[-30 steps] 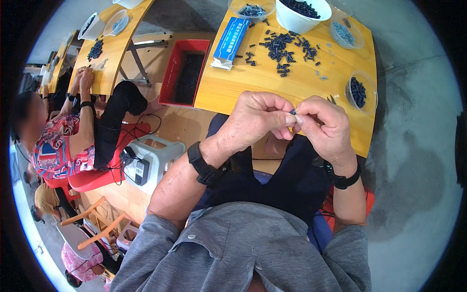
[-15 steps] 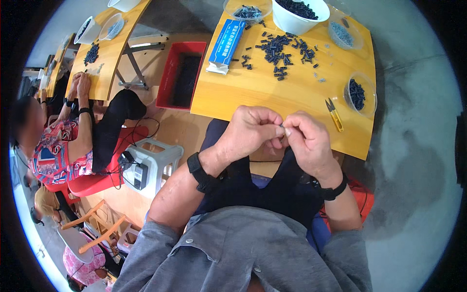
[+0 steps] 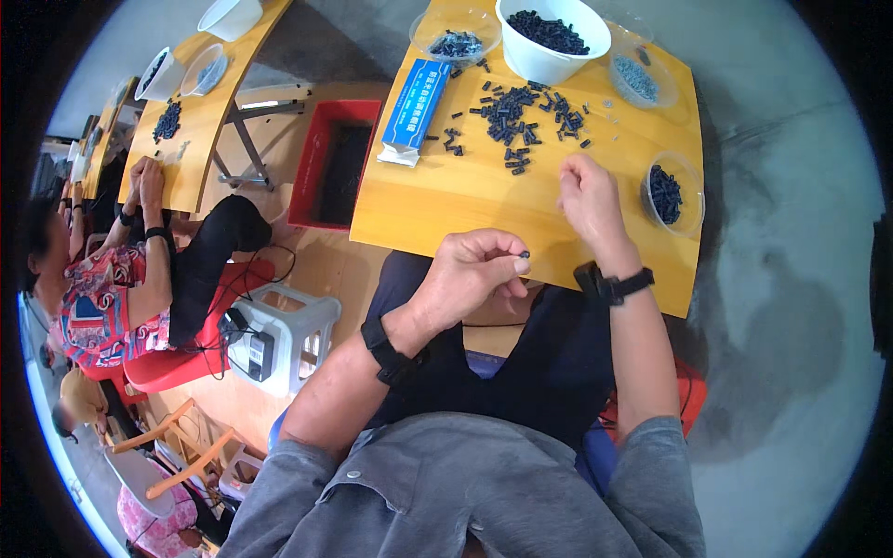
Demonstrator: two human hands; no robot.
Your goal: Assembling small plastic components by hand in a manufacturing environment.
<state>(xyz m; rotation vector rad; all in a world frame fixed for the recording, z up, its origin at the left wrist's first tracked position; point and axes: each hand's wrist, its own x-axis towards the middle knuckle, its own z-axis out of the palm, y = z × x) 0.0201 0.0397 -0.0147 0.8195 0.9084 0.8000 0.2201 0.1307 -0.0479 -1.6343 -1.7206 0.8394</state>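
Observation:
Over the table's near edge, my left hand (image 3: pixel 474 270) pinches a small black cylindrical piece (image 3: pixel 525 254) between thumb and forefinger. My right hand (image 3: pixel 593 200) is over the yellow wooden table (image 3: pixel 419 209), its fingers curled together; whether anything is in them is hidden. Beyond it lies a loose heap of short black cylindrical pieces (image 3: pixel 507 116). A clear round tub of black pieces (image 3: pixel 666 195) stands to its right. A few tiny pale pieces (image 3: pixel 607 104) lie between the heap and a clear tub of small bluish-grey parts (image 3: pixel 636 79).
A white bowl of black pieces (image 3: pixel 549 37) and a clear tub of mixed parts (image 3: pixel 454 42) stand at the far side. A blue-and-white box (image 3: pixel 414 112) lies left of the heap. A red bin (image 3: pixel 316 167) is on the floor. Another person (image 3: pixel 121 288) sits at the left table.
My hands have parted. The right hand has moved forward over the table, and the yellow-handled snips are no longer visible. My left hand keeps a small piece; the whole view has shifted slightly.

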